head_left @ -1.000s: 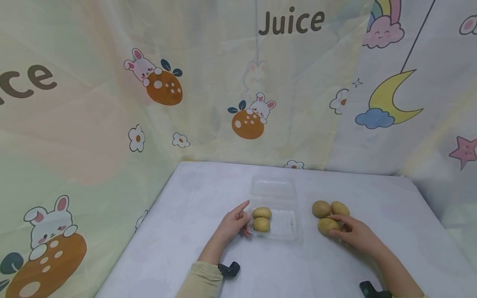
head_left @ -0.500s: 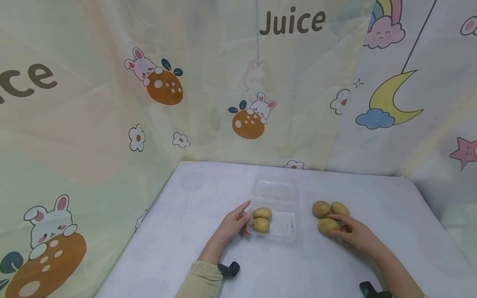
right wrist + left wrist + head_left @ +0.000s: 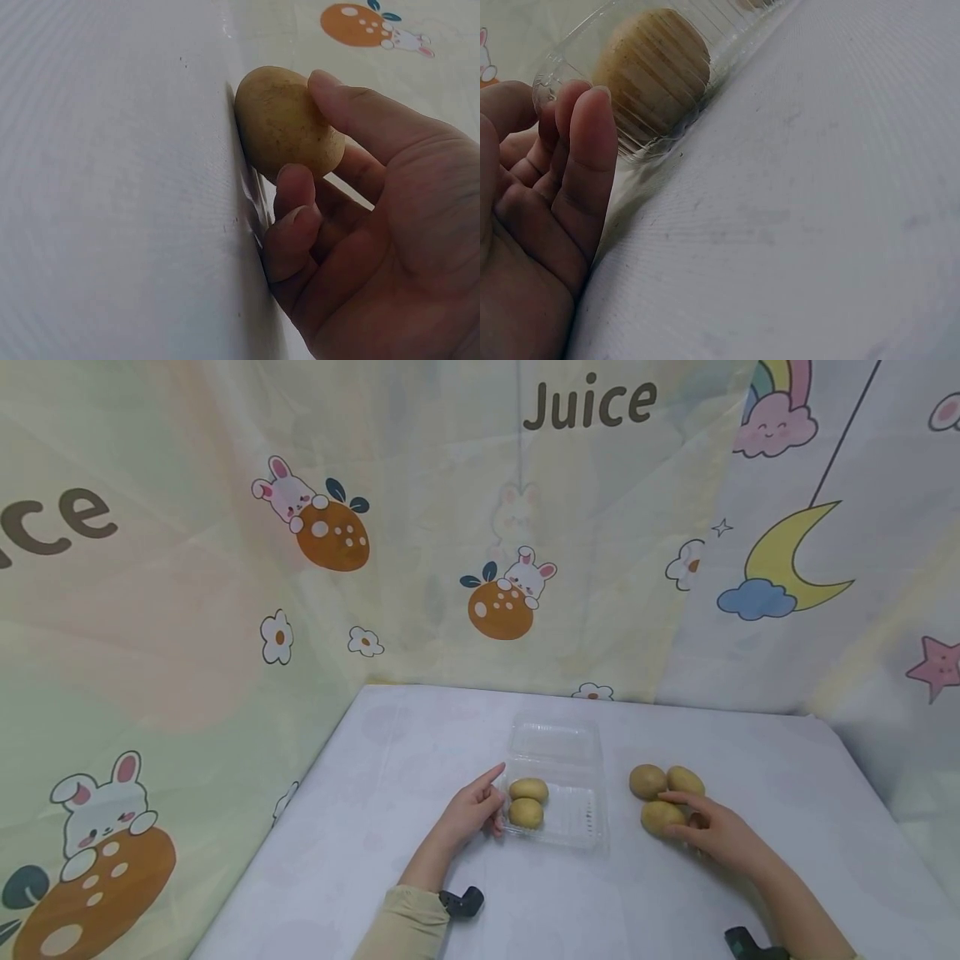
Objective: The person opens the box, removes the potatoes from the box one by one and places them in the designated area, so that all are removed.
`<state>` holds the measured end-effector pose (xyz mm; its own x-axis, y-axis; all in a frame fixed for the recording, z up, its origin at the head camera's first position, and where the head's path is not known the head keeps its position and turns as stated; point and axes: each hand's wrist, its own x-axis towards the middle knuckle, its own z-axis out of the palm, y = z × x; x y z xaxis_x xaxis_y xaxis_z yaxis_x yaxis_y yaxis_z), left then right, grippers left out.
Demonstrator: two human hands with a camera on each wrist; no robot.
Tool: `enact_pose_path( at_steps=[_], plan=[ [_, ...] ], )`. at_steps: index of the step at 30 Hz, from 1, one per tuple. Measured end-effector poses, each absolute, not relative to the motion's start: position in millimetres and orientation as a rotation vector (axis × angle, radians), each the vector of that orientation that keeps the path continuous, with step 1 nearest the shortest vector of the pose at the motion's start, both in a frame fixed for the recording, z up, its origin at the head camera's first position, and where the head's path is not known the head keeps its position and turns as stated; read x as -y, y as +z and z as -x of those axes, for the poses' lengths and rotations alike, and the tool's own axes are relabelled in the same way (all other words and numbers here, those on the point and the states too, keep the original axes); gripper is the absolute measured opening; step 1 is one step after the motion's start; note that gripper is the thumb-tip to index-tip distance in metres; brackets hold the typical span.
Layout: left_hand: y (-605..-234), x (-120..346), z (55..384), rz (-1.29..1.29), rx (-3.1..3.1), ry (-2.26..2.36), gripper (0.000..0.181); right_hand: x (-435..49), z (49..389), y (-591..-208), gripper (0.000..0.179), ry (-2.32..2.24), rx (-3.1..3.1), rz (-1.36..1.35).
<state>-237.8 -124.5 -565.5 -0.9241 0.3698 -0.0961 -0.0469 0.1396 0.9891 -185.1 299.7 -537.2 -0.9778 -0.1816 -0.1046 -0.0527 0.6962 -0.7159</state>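
My right hand [image 3: 716, 828] pinches a small potato [image 3: 661, 819] between thumb and fingers, and this potato [image 3: 281, 124] sits at the table surface in the right wrist view. Two more potatoes lie just behind it, a rounder potato [image 3: 647, 782] and a partly covered potato [image 3: 686, 779]. At the left edge of a clear plastic clamshell box [image 3: 573, 822] is my left hand [image 3: 468, 812], index finger extended and other fingers loosely bent, touching the box's side. Inside the box's left half are two potatoes, a back potato [image 3: 528, 790] and a front potato [image 3: 526, 813].
The box's lid [image 3: 557, 741] lies folded back toward the far side. A white cloth covers the table [image 3: 555, 902]. Printed curtains [image 3: 420, 527] with rabbits and fruit stand along the back and sides. Each wrist carries a black camera mount [image 3: 461, 903].
The clear box and its lid have shifted slightly to the right since a second ago. Both hands and the potatoes look nearly unmoved.
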Motion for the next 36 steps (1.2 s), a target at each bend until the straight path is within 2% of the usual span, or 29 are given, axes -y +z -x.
enact_pose_path(
  at_steps=[24,36],
  plan=[
    [-566,124,238,-0.275,-2.102,1.848,0.056,-285,188,-510,0.052,-1.128,-2.864,0.276],
    [-565,123,238,-0.281,-2.088,1.853,0.055,-244,207,-487,0.039,-1.113,-2.841,0.577]
  ],
)
